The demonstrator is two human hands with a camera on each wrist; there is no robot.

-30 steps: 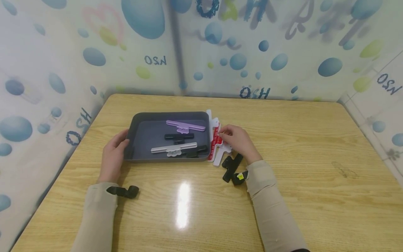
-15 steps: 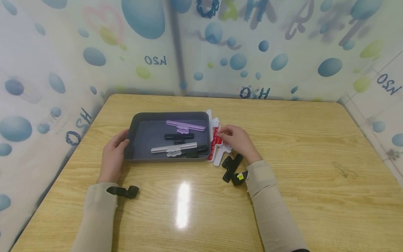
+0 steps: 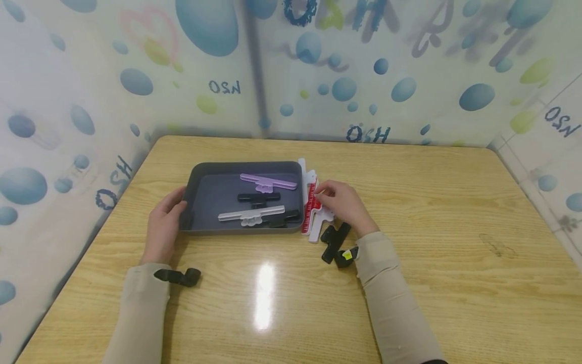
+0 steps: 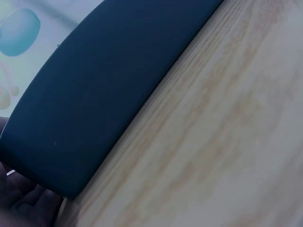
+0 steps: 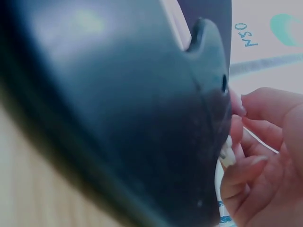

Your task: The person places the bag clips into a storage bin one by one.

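My left hand (image 3: 162,227) grips the left end of a dark grey tray (image 3: 200,232), thumb at the rim. In the left wrist view the tray's wall (image 4: 94,90) covers most of that hand. My right hand (image 3: 345,203), just past the tray's right end, pinches a red-and-white bag clip (image 3: 309,215). A white bag clip (image 3: 320,226) lies partly under it, and another white clip (image 3: 302,174) lies along the tray's wall. Close to the right wrist lies a black bag clip (image 3: 335,242); a large dark clip (image 5: 128,104) blocks much of the right wrist view.
Inside the tray lie a purple clip (image 3: 273,183), a black clip (image 3: 259,197), a translucent white clip (image 3: 250,214) and another black clip (image 3: 284,218). The tray stands on a wooden table (image 3: 432,212), with a patterned wall (image 3: 400,60) behind its far edge.
The red-and-white clip and the white clip below it have shifted slightly toward the near side and the right. Both hands and the tray are almost still.
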